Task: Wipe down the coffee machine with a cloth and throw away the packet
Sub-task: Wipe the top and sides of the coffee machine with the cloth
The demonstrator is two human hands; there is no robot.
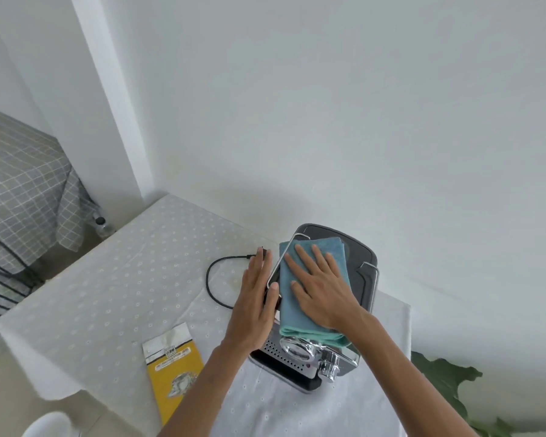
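A silver and black coffee machine [361, 263] stands on the table near the wall. A folded teal cloth [334, 247] lies on its top. My right hand [322, 285] presses flat on the cloth, fingers spread. My left hand [256, 298] rests flat against the machine's left side, thumb on the top edge. A yellow and silver coffee packet [174, 364] lies flat on the table, left of the machine's front, with part of it behind my left forearm.
The table wears a white dotted cloth [123, 279]. The machine's black cable [215, 279] loops on it to the left. A checked-cloth table [19, 190] and a bottle [103, 225] stand further left. Green leaves [448, 383] hang at the right, and a white chair [48, 425] sits at bottom left.
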